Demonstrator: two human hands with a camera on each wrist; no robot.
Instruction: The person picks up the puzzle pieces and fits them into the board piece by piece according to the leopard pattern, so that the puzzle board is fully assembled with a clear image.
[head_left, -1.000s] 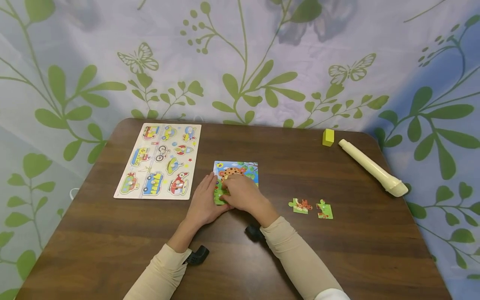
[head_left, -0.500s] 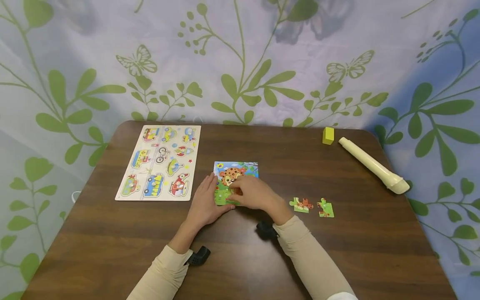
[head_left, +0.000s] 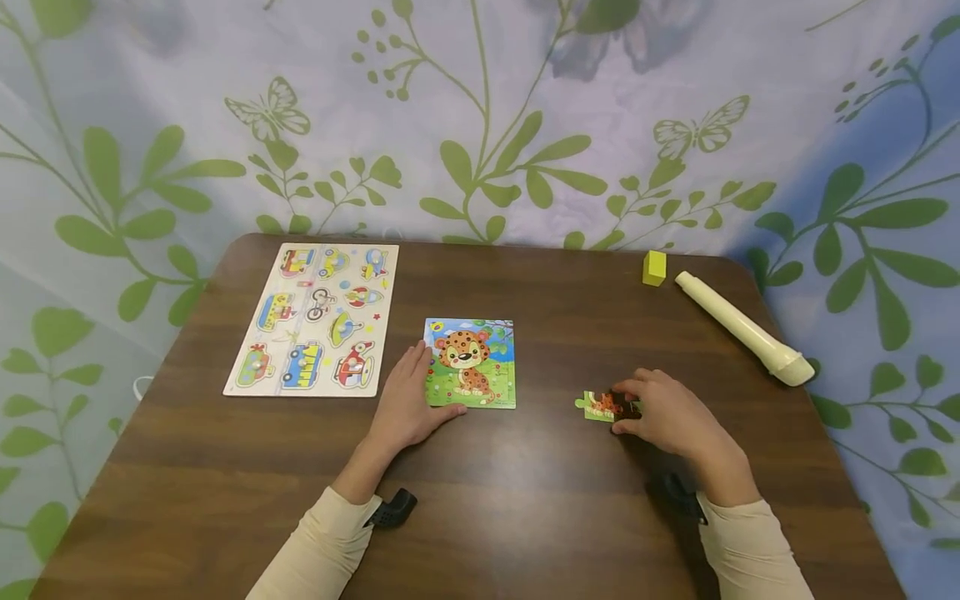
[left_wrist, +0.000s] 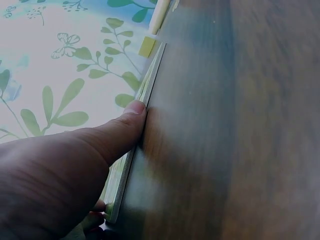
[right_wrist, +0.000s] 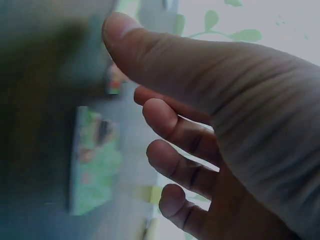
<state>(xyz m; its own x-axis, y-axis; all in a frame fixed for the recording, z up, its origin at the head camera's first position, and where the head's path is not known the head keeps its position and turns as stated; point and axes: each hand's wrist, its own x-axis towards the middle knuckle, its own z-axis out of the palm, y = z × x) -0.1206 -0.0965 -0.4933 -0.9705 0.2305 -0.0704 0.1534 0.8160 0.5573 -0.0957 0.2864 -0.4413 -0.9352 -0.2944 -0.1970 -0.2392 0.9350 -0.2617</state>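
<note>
A square jigsaw puzzle (head_left: pixel 476 379) with a spotted leopard cub on blue and green lies mid-table in the head view. My left hand (head_left: pixel 401 400) rests at its lower left corner, fingers along the left side. The left thumb (left_wrist: pixel 127 125) touches the front edge. To the right, my right hand (head_left: pixel 671 412) hovers over two loose jigsaw pieces, thumb and fingers apart with nothing between them. The left piece (head_left: pixel 598 406), orange and green, partly shows. In the head view my hand mostly hides the other green piece (right_wrist: pixel 97 165), blurred in the right wrist view.
A white board (head_left: pixel 337 325) with colourful vehicle pictures lies at the left. Toward the back right stand a yellow block (head_left: pixel 654 268) and a cream, microphone-shaped tube (head_left: pixel 742 329). A leaf-patterned cloth (head_left: pixel 525 125) hangs behind the brown table (head_left: pixel 510 517).
My right hand has left the leopard puzzle and moved right to the two loose pieces, uncovering the picture. My left hand has stayed at the puzzle's corner.
</note>
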